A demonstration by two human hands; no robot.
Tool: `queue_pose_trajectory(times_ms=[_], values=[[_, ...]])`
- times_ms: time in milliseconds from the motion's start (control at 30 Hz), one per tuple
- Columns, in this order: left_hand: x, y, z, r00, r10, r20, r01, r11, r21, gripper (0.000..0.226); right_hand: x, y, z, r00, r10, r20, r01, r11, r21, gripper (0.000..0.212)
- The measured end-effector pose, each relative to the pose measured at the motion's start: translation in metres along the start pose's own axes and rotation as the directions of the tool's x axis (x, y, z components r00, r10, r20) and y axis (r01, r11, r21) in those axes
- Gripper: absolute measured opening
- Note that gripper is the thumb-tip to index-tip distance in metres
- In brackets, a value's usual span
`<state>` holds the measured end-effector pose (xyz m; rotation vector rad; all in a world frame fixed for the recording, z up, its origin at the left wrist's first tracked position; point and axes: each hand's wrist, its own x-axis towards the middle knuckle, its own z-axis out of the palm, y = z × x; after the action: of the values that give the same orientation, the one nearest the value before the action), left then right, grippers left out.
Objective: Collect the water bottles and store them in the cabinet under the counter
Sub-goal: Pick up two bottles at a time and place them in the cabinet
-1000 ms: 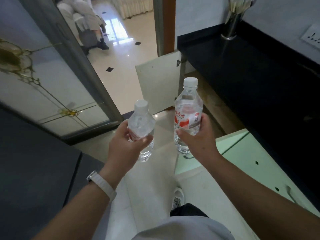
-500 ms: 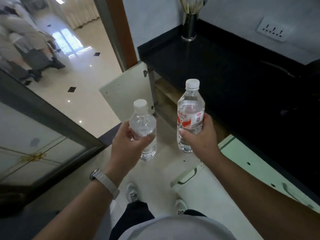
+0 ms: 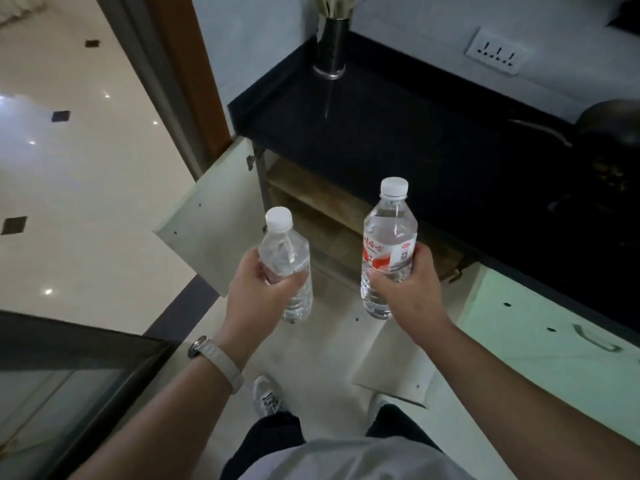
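I hold two clear water bottles with white caps, both upright, in front of the open cabinet. My left hand grips the smaller water bottle around its middle. My right hand grips the taller water bottle at its red and white label. Beyond them the cabinet under the black counter stands open and shows wooden shelves. Its left door swings out toward the floor, and the right door opens toward me below my right forearm.
A steel holder with utensils stands at the counter's back left corner. A dark pan sits at the right. A closed pale green cabinet door with a handle lies right of the open one. A glass sliding door flanks my left.
My view has turned right and closer to the counter, so the open cabinet now sits straight ahead behind the bottles. Both hands keep the same grip on their bottles.
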<state>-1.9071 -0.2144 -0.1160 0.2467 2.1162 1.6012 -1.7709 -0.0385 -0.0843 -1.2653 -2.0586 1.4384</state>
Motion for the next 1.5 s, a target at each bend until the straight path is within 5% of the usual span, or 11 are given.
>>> queue_pose_trajectory(times_ms=[700, 1500], values=[[0.104, -0.014, -0.062, 0.991, -0.035, 0.131, 0.031, 0.999, 0.034, 0.054, 0.011, -0.027, 0.088, 0.986, 0.095, -0.134, -0.096, 0.995, 0.004, 0.059], [0.219, -0.055, -0.014, 0.989, -0.140, -0.042, 0.145, 0.978, 0.149, 0.059, 0.180, 0.056, 0.157, 0.970, 0.101, 0.221, -0.113, 0.993, 0.039, 0.055]])
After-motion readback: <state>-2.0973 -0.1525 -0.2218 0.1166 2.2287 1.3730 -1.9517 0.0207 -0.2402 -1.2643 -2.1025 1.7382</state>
